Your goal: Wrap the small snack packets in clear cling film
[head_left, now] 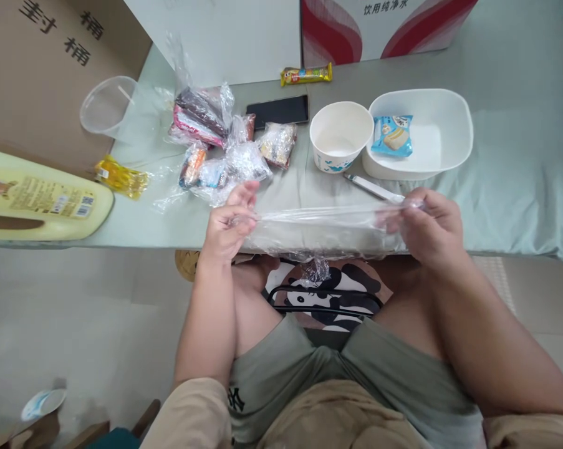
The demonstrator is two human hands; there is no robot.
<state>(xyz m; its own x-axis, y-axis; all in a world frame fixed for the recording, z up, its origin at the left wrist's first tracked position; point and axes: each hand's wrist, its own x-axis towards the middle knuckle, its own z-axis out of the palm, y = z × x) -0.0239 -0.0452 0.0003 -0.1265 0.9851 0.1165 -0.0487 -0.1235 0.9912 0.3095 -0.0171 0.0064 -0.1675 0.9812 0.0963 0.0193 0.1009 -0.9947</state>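
Note:
A clear plastic bag (318, 226) is stretched sideways between my two hands at the front edge of the table. My left hand (232, 223) pinches its left end, while my right hand (431, 226) grips the right end, slightly blurred. Crumpled film hangs below the edge. Behind the right hand lies a box cutter or similar slim tool (375, 188), partly covered. Farther back stand a white paper tub (341, 131) and a white plastic container (444, 159) with a blue snack packet (392, 135) inside. Several wrapped snacks in clear film (248, 161) lie beyond my left hand.
A black phone (281, 112) and a yellow snack bar (306, 74) lie near the white and red box (379, 31). At left are a large cardboard box (52, 81), a clear plastic tub (106, 109), a yellow packet (122, 178) and a pale yellow bottle (89, 199).

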